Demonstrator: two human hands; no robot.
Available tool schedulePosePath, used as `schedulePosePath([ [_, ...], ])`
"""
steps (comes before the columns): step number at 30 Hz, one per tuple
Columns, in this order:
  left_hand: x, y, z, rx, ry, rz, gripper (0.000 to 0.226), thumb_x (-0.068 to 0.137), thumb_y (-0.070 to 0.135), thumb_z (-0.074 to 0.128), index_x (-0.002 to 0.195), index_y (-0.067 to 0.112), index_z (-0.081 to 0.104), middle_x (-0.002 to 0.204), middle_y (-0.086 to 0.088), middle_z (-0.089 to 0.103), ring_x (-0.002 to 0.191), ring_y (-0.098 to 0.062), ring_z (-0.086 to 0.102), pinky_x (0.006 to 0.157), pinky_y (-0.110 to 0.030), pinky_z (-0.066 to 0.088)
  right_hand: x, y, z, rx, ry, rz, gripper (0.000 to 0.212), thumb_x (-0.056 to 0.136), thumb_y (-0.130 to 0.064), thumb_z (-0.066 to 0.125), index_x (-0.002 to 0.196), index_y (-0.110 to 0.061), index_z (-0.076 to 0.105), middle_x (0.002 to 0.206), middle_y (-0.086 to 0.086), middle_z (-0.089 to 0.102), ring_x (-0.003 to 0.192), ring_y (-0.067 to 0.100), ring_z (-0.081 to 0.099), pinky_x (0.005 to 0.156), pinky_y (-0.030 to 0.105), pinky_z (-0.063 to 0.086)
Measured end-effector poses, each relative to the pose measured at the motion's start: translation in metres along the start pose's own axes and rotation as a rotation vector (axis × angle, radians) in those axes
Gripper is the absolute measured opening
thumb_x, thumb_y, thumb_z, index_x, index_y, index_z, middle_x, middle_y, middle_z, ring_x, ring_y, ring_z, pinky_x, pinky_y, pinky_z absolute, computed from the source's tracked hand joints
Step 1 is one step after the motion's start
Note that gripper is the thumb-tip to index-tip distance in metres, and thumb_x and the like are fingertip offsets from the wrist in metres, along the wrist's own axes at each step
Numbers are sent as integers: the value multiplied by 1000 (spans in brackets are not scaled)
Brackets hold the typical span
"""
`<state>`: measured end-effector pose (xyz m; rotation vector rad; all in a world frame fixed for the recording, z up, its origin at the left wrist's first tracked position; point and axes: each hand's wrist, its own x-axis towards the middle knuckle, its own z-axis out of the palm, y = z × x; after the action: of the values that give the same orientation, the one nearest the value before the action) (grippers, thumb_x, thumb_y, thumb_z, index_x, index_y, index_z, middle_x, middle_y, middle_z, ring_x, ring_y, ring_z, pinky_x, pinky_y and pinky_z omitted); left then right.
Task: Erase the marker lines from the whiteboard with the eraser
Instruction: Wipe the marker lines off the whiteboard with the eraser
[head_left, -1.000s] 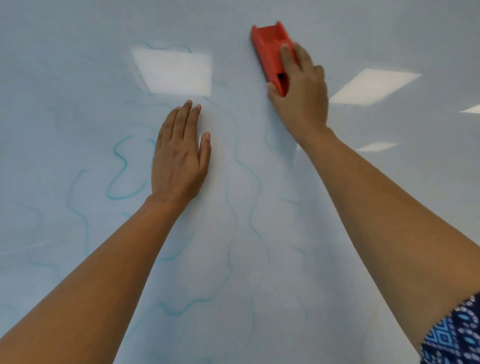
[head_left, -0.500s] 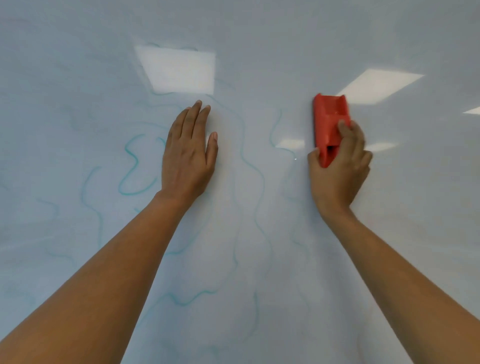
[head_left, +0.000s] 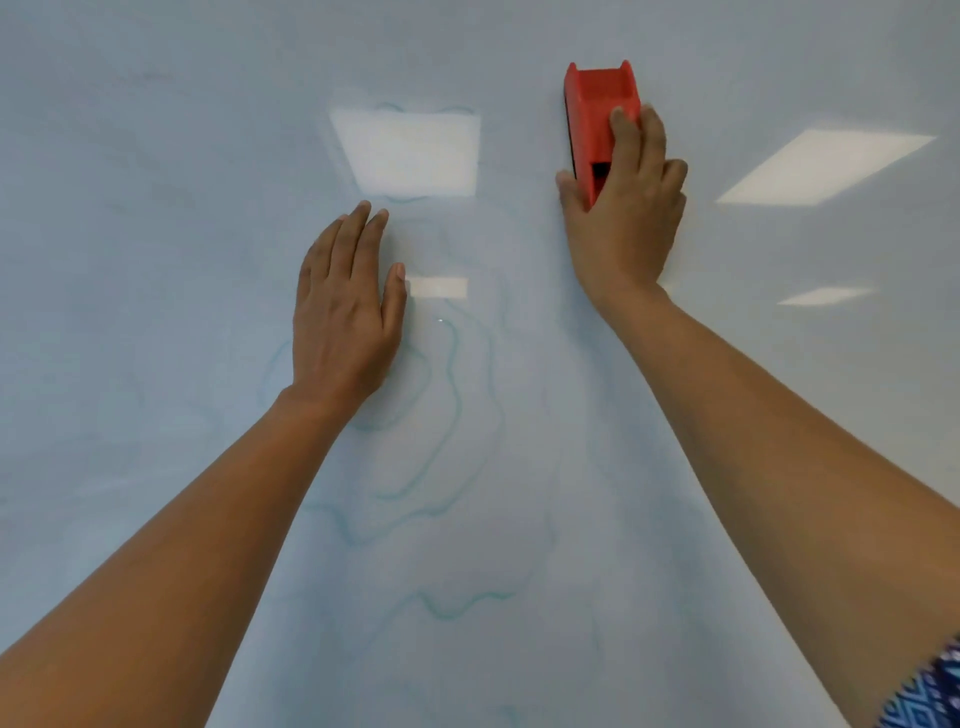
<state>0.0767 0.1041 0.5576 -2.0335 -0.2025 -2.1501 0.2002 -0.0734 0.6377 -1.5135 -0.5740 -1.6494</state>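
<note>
Glossy white whiteboard (head_left: 156, 260) fills the whole view, with bright rectangular ceiling-light reflections (head_left: 410, 153) on it. Right hand (head_left: 621, 218) grips a red plastic block eraser (head_left: 597, 119), long side running up and away from the wrist. Its fingers (head_left: 623, 140) lie over the eraser's back, thumb (head_left: 569, 189) pressed on the left edge; the grasp is closed around the lower half, and the top half sticks out past the fingertips. A dark pad shows along the eraser's left side, against the board.

Left hand (head_left: 345, 312) rests palm-down flat on the whiteboard, fingers straight and together, thumb slightly apart, holding nothing. It sits lower than and well to the left of the eraser, not touching it.

Faint teal wavy marker lines (head_left: 452, 374) remain: looping curves just right of and below the left thumb, between the two forearms, and a stronger squiggle (head_left: 457, 605) further down toward the viewer. More pale traces sit left of the left wrist and around the big light reflection above the left fingertips. The board directly under and around the right fingers looks mostly clean, with only a very pale smear below the wrist.

A blue patterned sleeve (head_left: 930, 696) shows at the bottom right corner.
</note>
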Motion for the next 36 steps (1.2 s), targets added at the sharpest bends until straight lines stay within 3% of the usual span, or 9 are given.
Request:
schedulePosePath([
  [5, -3, -17, -5, 24, 9, -23, 46, 101, 23, 37, 145, 8, 33, 153, -10, 30, 141, -27, 25, 117, -34, 14, -35, -26, 9, 20, -58, -273, 59, 94, -43, 49, 147, -21, 32, 155, 0, 26, 110, 25, 45, 91, 34, 41],
  [9, -5, -23, -4, 19, 1, -20, 47, 101, 23, 38, 145, 8, 33, 153, -10, 31, 141, -27, 26, 117, -35, 15, -36, -10, 2, 41, -38, -373, 55, 93, -33, 50, 144, -18, 40, 152, 2, 33, 105, 30, 49, 90, 37, 42],
  [18, -6, -26, -1, -11, 15, -9, 48, 101, 25, 37, 145, 7, 33, 153, -10, 30, 142, -26, 24, 117, -32, 12, -23, -16, 13, -84, 39, -160, 54, 97, -33, 42, 148, -22, 29, 156, -1, 24, 116, 27, 44, 95, 33, 36],
  [36, -6, -25, -2, -20, 8, -18, 47, 100, 22, 38, 144, 6, 34, 153, -9, 30, 143, -26, 24, 119, -35, 14, -22, -15, 6, -72, 5, -166, 55, 97, -35, 43, 148, -22, 29, 156, 0, 24, 119, 26, 43, 98, 34, 37],
])
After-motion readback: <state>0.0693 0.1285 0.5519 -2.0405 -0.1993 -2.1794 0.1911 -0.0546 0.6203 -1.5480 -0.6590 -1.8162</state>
